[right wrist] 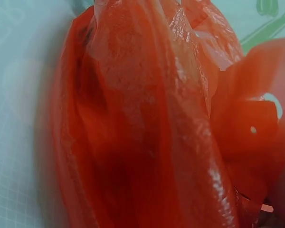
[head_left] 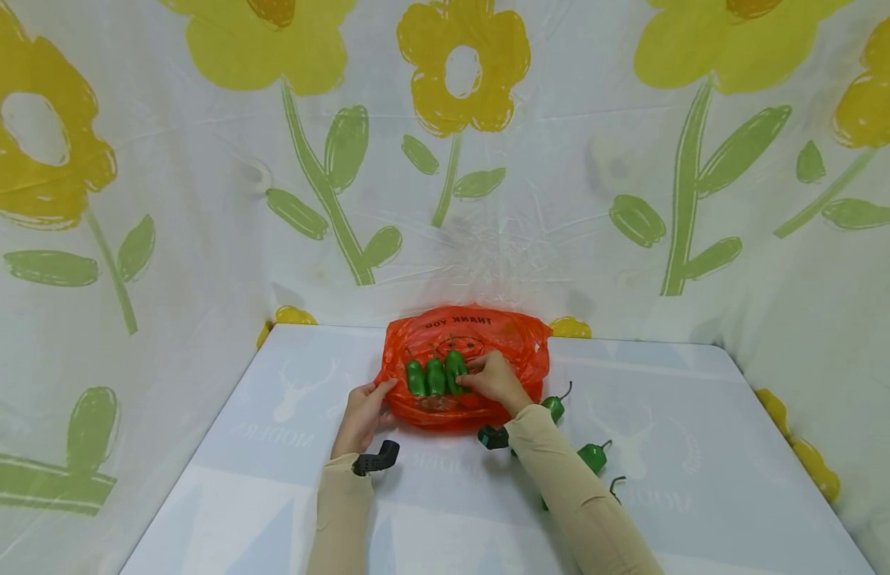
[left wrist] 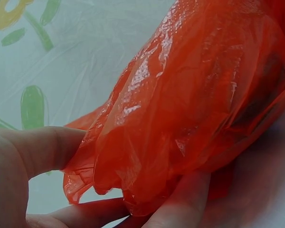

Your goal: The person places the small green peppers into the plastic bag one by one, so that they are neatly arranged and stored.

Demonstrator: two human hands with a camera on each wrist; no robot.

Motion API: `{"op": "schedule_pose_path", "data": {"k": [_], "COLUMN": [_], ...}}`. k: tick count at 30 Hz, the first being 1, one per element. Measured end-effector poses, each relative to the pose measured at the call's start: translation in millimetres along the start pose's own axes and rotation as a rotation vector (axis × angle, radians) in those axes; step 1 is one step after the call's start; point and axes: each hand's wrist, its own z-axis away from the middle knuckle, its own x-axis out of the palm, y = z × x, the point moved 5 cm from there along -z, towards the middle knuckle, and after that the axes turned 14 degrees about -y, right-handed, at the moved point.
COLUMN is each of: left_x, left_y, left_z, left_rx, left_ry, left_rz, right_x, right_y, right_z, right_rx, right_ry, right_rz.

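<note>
From here I see two sleeved arms reach over the table (head_left: 703,447). Loose peppers (head_left: 593,457) lie near the right arm, on the right, some partly hidden behind the sleeve (head_left: 581,495). Farther off, the left hand (head_left: 360,415) pinches the left edge of a red bag (head_left: 445,415) between thumb and fingers. Inside the bag's mouth, three green peppers (head_left: 435,377) lie side by side, stems pointing far; the right hand (head_left: 496,379) grips the rightmost one. Dark lettering marks the bag's far part. Beyond the table hangs a flowered cloth (head_left: 531,224).
</note>
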Motion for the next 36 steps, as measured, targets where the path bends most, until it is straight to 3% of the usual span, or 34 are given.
{"op": "schedule_pose_path", "data": {"k": [25,36], "left_x": [0.1,-0.4], "left_y": [1.7,1.3], "left_z": [1.0,-0.2], "left_rx": [0.038,0.027], "left_ry": [0.003,0.008], "left_rz": [0.014,0.008], "right_x": [6.9,8.7], "right_y": [-4.2,-4.6], "right_z": [1.2,0.0], "right_rx": [-0.027,-0.015], "right_ry": [-0.027,-0.026], "right_rz": [0.018,0.031]}}
